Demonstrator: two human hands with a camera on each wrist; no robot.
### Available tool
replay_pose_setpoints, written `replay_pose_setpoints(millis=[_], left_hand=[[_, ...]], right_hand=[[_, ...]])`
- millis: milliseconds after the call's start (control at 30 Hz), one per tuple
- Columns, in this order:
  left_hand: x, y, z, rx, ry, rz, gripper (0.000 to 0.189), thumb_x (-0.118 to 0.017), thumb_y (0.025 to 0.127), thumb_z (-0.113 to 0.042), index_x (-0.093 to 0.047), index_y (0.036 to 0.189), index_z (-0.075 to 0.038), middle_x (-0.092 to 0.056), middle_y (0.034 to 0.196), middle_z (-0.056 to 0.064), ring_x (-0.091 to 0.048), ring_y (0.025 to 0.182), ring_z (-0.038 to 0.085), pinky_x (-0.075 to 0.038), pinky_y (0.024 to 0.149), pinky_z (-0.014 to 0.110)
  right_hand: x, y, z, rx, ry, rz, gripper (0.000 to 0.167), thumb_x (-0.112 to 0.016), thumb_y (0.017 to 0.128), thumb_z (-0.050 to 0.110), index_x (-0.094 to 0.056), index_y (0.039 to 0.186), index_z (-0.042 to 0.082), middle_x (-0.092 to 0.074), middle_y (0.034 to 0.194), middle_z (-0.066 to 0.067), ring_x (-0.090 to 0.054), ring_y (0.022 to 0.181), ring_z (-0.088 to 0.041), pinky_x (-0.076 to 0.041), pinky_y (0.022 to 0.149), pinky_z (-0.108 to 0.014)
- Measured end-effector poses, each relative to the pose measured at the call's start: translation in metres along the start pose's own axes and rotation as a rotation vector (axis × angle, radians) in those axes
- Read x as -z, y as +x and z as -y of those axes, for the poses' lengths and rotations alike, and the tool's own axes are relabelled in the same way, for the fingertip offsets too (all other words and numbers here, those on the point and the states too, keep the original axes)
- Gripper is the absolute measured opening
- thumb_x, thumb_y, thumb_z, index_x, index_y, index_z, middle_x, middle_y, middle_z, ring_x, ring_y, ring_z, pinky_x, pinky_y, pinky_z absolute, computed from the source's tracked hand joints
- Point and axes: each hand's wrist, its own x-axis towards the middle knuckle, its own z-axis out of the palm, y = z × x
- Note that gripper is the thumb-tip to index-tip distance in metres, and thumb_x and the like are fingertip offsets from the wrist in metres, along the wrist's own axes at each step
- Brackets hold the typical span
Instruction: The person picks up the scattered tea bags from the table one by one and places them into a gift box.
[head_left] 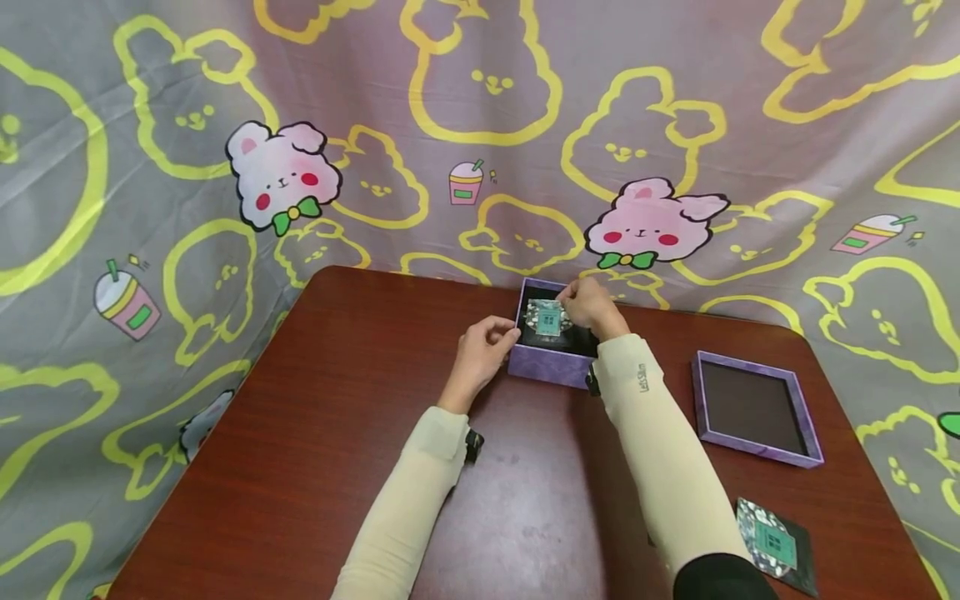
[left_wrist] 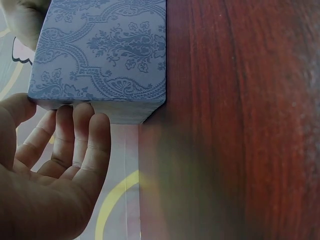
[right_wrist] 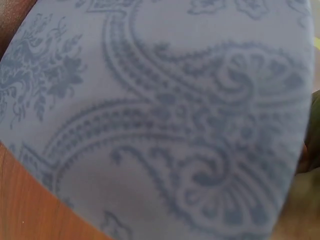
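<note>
Positioning packet [head_left: 549,318], apparently: pinched by right hand [head_left: 592,306]; box [head_left: 547,367], just right of left hand [head_left: 477,350], gripped by it; steadying seems needed next.

Packet [head_left: 549,317] in box [head_left: 551,366], at right hand's [head_left: 592,307] grip
Lid [head_left: 753,447] right of grip, other packet [head_left: 775,546] nearer; left hand [head_left: 482,350] at box's left
</note>
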Motion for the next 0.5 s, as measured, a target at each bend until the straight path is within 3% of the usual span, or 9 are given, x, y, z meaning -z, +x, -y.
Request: replay_pose_setpoints(millis=[200, 367, 433, 500], left_hand=[[0.0, 0.0, 0.0, -0.004, 0.005, 0.013, 0.024, -0.07, 0.096, -0.027, -0.072, 0.112, -0.01, -0.067, 0.078, 0.002, -0.071, 0.071, 0.03, -0.055, 0.062, 0.029], [0.002, 0.0, 0.0, -0.008, 0.012, 0.003, 0.024, -0.07, 0.096, -0.028, -0.072, 0.112, -0.011, -0.067, 0.078, 0.002, -0.07, 0.07, 0.027, -0.055, 0.062, 0.03], [0.002, 0.0, 0.0, -0.011, 0.018, 0.004, 0.024, -0.07, 0.096, -0.028, -0.072, 0.112, -0.011, -0.066, 0.078, 0.002, -0.07, 0.069, 0.025, -0.055, 0.063, 0.03], [0.003, 0.0, 0.0, -0.012, 0.02, 0.007, 0.024, -0.07, 0.096, -0.028, -0.072, 0.112, -0.011, -0.066, 0.078, 0.002, -0.069, 0.069, 0.025, -0.055, 0.063, 0.03]], right_hand=[[-0.003, 0.001, -0.001, -0.002, -0.024, 0.026, 0.025, -0.048, 0.104, 0.011, -0.071, 0.102, 0.0, -0.064, 0.121, -0.017, -0.051, 0.089, -0.03, -0.043, 0.071, -0.037], [-0.008, 0.004, 0.0, 0.025, -0.074, 0.047, 0.03, -0.045, 0.101, 0.007, -0.072, 0.106, -0.001, -0.064, 0.126, -0.018, -0.053, 0.081, -0.029, -0.044, 0.067, -0.035], [-0.01, 0.005, 0.0, 0.022, -0.119, 0.064, 0.032, -0.044, 0.099, 0.005, -0.073, 0.11, -0.001, -0.065, 0.124, -0.018, -0.055, 0.084, -0.03, -0.046, 0.067, -0.036], [-0.012, 0.007, 0.001, 0.01, -0.159, 0.08, 0.034, -0.043, 0.097, 0.003, -0.073, 0.112, 0.0, -0.066, 0.122, -0.017, -0.057, 0.097, -0.032, -0.049, 0.076, -0.038]])
